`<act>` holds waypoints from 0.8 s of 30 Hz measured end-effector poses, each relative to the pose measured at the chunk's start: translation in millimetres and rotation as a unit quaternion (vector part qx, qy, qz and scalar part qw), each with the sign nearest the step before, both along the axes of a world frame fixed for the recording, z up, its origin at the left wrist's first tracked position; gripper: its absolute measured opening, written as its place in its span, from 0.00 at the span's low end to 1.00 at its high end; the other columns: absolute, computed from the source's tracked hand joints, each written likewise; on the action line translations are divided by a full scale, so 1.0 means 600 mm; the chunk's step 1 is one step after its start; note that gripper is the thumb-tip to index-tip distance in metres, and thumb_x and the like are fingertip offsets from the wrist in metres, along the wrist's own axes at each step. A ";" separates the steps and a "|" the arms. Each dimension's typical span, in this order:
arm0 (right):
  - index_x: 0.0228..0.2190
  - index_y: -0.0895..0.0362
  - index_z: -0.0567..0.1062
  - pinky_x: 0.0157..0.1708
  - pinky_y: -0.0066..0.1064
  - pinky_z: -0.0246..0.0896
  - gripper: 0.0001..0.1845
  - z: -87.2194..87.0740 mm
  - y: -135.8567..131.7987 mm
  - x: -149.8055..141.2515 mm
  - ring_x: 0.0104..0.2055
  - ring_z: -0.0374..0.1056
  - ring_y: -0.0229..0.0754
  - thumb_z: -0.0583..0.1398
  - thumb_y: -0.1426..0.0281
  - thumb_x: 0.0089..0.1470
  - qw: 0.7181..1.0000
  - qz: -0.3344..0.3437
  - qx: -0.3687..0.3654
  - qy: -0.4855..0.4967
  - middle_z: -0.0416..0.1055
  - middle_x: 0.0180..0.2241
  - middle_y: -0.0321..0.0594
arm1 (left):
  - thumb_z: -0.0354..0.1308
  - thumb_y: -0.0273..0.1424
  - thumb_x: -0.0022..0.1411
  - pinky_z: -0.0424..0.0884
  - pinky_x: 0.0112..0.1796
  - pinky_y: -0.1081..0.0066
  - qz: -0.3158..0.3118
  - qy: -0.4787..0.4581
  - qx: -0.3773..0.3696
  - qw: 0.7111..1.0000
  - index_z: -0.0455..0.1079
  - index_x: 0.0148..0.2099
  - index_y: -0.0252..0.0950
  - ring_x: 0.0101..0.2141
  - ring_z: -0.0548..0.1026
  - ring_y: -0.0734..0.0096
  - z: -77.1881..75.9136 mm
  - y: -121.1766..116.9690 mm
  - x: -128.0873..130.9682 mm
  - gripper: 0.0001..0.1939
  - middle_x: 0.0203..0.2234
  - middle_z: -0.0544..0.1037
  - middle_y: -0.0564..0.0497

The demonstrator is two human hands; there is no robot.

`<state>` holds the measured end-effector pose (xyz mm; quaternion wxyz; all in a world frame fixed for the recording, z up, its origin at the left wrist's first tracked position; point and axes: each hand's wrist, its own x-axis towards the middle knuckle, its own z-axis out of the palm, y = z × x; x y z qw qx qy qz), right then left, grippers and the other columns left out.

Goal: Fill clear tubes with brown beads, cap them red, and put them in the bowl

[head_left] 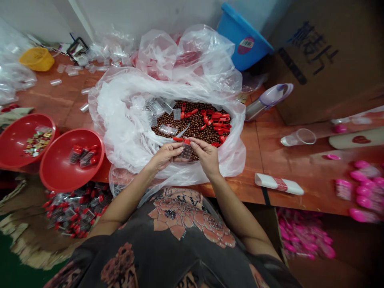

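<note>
Working from left to right, we locate each item relative to the fingers.

Well left of the fingers, a yellow plastic basket (37, 59) sits on the far side of the wooden table (51, 94), among small clear plastic sleeves (72, 72). Nearer the fingers on that side stand two red bowls. The outer red bowl (18, 138) holds wrapped sweets (37, 141). The inner red bowl (57, 160) holds small filled bags with red tops (82, 156). A heap of similar filled bags (75, 212) lies below the table edge, down and left of the fingers.

At centre, we pinch a small clear bag (186, 152) of dark beads between the left fingers (177, 147) and the right fingers (192, 143). Both hands are closed in a tight pinch, and a red plastic clip (180, 139) lies across the top of the bag. Directly beyond the fingers, a large clear plastic sack (120, 112) holds brown beads (192, 124) and loose red clips (217, 124).

Right of the fingers, we find a blue plastic tub (244, 42), a steel flask with a lilac lid (267, 102), a cardboard carton (312, 60), a clear plastic cup (298, 137) on its side, a white tube with a red band (279, 184) and pink items (364, 192).
</note>
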<state>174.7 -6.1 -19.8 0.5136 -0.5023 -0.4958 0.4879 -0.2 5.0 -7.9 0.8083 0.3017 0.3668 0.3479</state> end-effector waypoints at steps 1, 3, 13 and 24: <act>0.44 0.48 0.81 0.58 0.45 0.64 0.14 -0.001 0.001 0.003 0.52 0.73 0.46 0.62 0.60 0.57 1.000 0.024 0.011 -0.015 0.79 0.48 0.36 | 0.71 0.33 0.50 0.79 0.37 0.69 0.007 0.000 0.001 1.000 0.77 0.48 0.31 0.36 0.80 0.65 0.002 0.000 -0.002 0.22 0.39 0.82 0.43; 0.50 0.46 0.77 0.60 0.46 0.61 0.21 -0.002 0.002 0.010 0.55 0.70 0.47 0.65 0.58 0.54 0.993 0.084 0.048 -0.067 0.76 0.52 0.37 | 0.70 0.32 0.51 0.78 0.36 0.70 0.022 0.004 0.007 1.000 0.77 0.49 0.31 0.36 0.80 0.66 0.005 0.000 -0.004 0.22 0.39 0.82 0.43; 0.60 0.44 0.63 0.59 0.51 0.59 0.39 -0.017 -0.006 0.002 0.59 0.63 0.53 0.69 0.62 0.49 0.940 0.115 0.207 -0.247 0.68 0.57 0.42 | 0.59 0.48 0.62 0.74 0.27 0.74 0.087 0.014 -0.067 0.994 0.75 0.42 0.33 0.28 0.78 0.70 0.003 -0.001 0.007 0.22 0.29 0.81 0.46; 0.66 0.44 0.52 0.59 0.52 0.58 0.52 -0.028 -0.010 -0.008 0.60 0.61 0.56 0.69 0.56 0.47 0.932 0.130 0.197 -0.276 0.67 0.58 0.45 | 0.43 0.63 0.61 0.76 0.38 0.65 0.071 -0.009 -0.091 0.993 0.73 0.53 0.36 0.37 0.79 0.60 -0.004 0.003 0.036 0.40 0.31 0.81 0.43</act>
